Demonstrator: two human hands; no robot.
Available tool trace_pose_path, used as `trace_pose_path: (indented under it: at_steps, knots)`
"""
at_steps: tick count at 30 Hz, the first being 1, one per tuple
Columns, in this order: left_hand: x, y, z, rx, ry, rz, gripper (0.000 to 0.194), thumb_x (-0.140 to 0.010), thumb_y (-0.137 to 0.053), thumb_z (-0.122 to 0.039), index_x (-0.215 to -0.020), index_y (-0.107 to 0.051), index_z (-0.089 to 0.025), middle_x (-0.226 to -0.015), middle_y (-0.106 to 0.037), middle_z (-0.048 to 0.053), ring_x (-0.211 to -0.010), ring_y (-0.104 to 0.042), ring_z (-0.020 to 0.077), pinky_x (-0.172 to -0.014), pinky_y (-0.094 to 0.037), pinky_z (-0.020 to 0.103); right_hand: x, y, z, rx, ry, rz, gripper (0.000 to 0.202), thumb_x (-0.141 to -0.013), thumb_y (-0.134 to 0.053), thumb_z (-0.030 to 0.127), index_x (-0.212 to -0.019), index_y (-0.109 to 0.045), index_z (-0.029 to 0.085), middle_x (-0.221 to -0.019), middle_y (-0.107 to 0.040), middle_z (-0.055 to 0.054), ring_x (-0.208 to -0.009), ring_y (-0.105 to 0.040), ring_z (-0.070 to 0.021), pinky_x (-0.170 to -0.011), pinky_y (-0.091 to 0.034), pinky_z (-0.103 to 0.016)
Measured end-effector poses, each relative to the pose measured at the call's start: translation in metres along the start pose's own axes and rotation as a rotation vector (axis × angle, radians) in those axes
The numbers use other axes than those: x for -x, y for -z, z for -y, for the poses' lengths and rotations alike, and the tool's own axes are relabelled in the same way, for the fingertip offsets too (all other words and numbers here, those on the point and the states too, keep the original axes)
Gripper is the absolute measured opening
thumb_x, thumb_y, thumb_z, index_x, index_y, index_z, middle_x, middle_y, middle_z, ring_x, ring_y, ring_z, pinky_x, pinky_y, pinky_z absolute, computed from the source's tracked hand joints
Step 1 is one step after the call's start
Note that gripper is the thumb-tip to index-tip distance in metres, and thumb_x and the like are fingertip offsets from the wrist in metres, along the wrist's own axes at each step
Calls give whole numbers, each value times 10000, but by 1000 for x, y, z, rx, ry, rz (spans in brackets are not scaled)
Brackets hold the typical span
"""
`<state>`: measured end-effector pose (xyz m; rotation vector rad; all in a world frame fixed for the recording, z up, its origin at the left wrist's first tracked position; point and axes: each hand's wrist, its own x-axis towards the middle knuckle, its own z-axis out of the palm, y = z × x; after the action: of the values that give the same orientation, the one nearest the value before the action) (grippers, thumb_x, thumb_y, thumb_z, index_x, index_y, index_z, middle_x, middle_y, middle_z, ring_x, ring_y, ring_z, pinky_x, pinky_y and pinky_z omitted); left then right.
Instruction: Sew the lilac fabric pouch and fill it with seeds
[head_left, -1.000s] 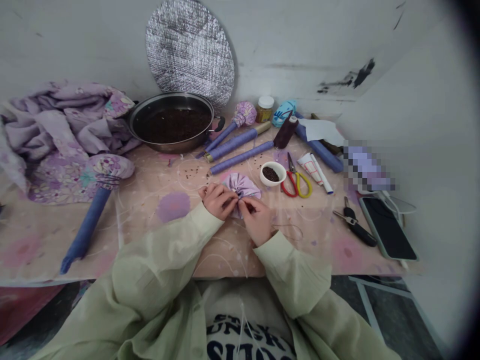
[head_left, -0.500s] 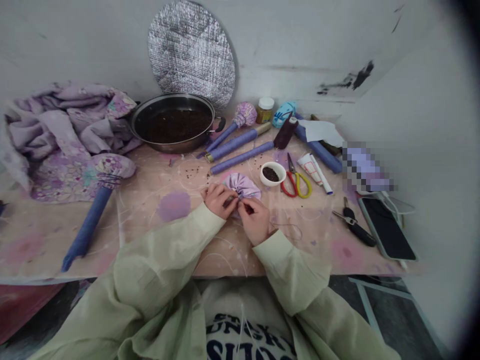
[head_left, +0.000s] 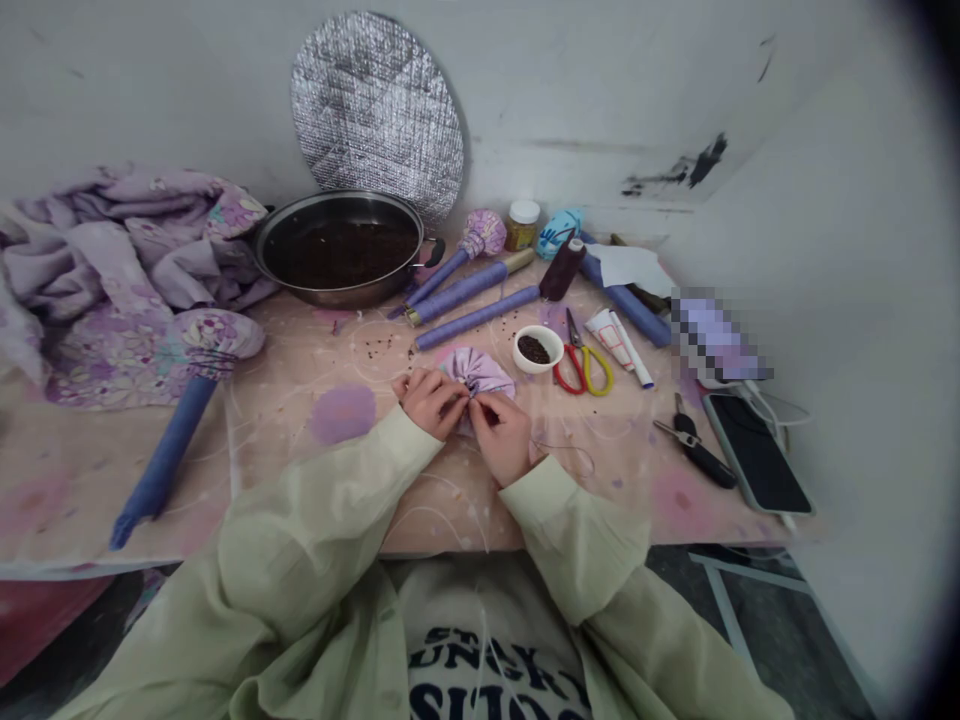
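A small gathered pouch of purple floral cloth (head_left: 486, 372) lies on the table in front of me, its pleats drawn toward a puckered middle. My left hand (head_left: 433, 402) is closed on the pouch's near left edge, thumb and fingers pinched together. From the other side my right hand (head_left: 504, 436) pinches at the same puckered spot, fingertips almost touching the left ones. A thin thread (head_left: 574, 455) trails in a loop to the right of my right hand. Whether a needle is between the fingers is too small to tell.
Right of the pouch stand a white bowl of dark grains (head_left: 538, 350) and scissors (head_left: 583, 360). Behind are purple-wrapped sticks (head_left: 480, 315), a thread spool (head_left: 562, 270) and a wide pan (head_left: 337, 245). A cloth-headed stick (head_left: 176, 430) lies left; keys (head_left: 697, 445) and a phone (head_left: 757, 455) lie right.
The whole view has shifted slightly, so things sit a little further left. Both hands stay at the pouch's puckered middle, with only a slight change in the fingers.
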<state>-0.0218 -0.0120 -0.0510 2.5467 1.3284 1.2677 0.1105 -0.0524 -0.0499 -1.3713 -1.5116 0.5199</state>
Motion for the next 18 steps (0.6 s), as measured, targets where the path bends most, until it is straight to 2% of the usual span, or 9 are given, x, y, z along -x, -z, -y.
trace_pose_path:
  at_steps: [3, 5, 7, 9, 11, 14, 15, 17, 18]
  knots:
    - [-1, 0, -2, -58, -18, -60, 163, -822, -561, -328, -749, -670, -231, -674, -618, 11, -730, -493, 180, -752, -229, 379, -2, 11, 3, 17, 9, 48, 197, -847, -503, 269, -813, -668, 169, -769, -656, -50, -703, -586, -151, -658, -456, -264]
    - [-2, 0, -3, -93, -25, -86, 146, -796, -590, -340, -737, -668, -232, -666, -616, 8, -724, -499, 179, -761, -220, 382, -5, 26, 6, 43, 7, 46, 200, -835, -539, 307, -881, -683, 176, -842, -668, -64, -766, -603, -168, -697, -466, -282]
    - [-2, -1, -4, -106, -33, -104, 144, -789, -607, -348, -731, -664, -230, -661, -612, 6, -723, -504, 180, -762, -217, 380, -12, 47, 7, 82, -14, -10, 216, -821, -560, 343, -875, -695, 183, -848, -667, -65, -770, -603, -174, -684, -462, -285]
    - [-3, -1, -3, -98, -45, -113, 147, -805, -603, -340, -728, -659, -228, -661, -612, 5, -722, -506, 178, -758, -219, 374, -25, 74, 5, 135, -46, -112, 253, -800, -573, 378, -725, -693, 169, -698, -641, -46, -646, -571, -155, -593, -432, -267]
    - [-3, -2, -2, -82, -53, -107, 157, -829, -584, -327, -731, -653, -225, -662, -613, 6, -723, -508, 177, -755, -224, 369, -43, 104, -1, 250, -93, -209, 314, -774, -586, 427, -666, -686, 149, -602, -612, -34, -543, -513, -137, -544, -392, -263]
    - [-2, -3, -1, -64, -58, -80, 176, -855, -552, -321, -744, -646, -224, -677, -622, 8, -732, -509, 176, -754, -228, 367, -82, 145, -19, 462, -156, -257, 417, -801, -521, 491, -669, -689, 133, -568, -611, -42, -543, -525, -147, -541, -366, -262]
    - [-1, -4, 0, -58, -58, -73, 175, -860, -546, -317, -751, -645, -223, -687, -626, 8, -737, -509, 175, -758, -230, 367, -98, 156, -27, 602, -188, -237, 462, -826, -479, 513, -660, -686, 134, -553, -604, -45, -552, -530, -155, -544, -354, -265]
    - [-1, -4, 0, -42, -60, -73, 165, -862, -543, -307, -761, -641, -221, -697, -631, 4, -743, -508, 173, -766, -230, 368, -131, 172, -46, 902, -245, -108, 505, -885, -381, 496, -704, -697, 146, -593, -622, -60, -602, -548, -169, -564, -339, -273]
    - [0, -5, 0, -32, -59, -79, 159, -860, -545, -303, -762, -638, -219, -697, -631, 2, -744, -508, 171, -768, -230, 368, -147, 177, -57, 949, -254, -82, 475, -891, -387, 460, -728, -704, 146, -641, -640, -77, -648, -558, -181, -583, -337, -280]
